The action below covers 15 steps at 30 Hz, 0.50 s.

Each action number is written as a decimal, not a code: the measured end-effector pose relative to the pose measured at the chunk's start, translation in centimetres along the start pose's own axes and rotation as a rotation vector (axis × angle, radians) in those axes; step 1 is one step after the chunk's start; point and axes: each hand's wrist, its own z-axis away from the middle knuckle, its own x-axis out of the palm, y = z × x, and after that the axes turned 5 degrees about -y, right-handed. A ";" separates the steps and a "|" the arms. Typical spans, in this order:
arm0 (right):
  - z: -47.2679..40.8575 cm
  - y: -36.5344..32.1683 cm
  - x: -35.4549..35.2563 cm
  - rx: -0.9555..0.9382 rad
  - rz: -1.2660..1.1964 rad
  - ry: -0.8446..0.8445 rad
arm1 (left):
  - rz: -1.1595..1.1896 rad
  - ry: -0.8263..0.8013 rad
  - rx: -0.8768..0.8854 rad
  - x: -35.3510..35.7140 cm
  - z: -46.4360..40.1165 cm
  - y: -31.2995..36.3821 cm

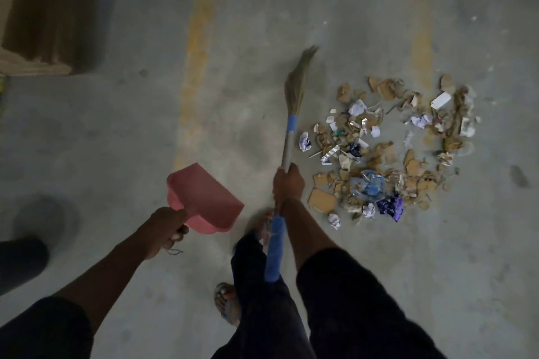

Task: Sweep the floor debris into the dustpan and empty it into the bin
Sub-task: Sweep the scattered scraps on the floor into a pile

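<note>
A pile of debris lies on the concrete floor at the right: torn cardboard, crumpled paper, foil and blue and purple plastic scraps. My right hand grips a grass broom by its handle, which has blue wrapping; the bristles point away from me, just left of the pile. My left hand grips the handle of a pink dustpan, held above the floor to the left of the broom with nothing visible in it. No bin can be made out for certain.
A brown cardboard box stands at the upper left. Faded yellow stripes run across the floor. A dark shoe or object sits at the left edge. My sandalled foot and dark trouser legs fill the bottom centre.
</note>
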 end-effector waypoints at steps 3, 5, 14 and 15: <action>-8.4 2.9 -2.5 0.117 0.028 0.048 | -0.030 -0.016 -0.005 0.6 -1.2 3.6; -12.4 5.4 -4.0 0.192 -0.024 0.072 | -0.050 -0.024 -0.001 1.1 -1.5 6.0; 0.2 -2.1 -12.5 0.167 -0.109 0.202 | -0.165 -0.097 0.050 2.5 -1.5 16.5; 1.1 -1.9 -12.3 0.131 -0.110 0.194 | -0.175 -0.095 0.058 2.6 -1.5 17.4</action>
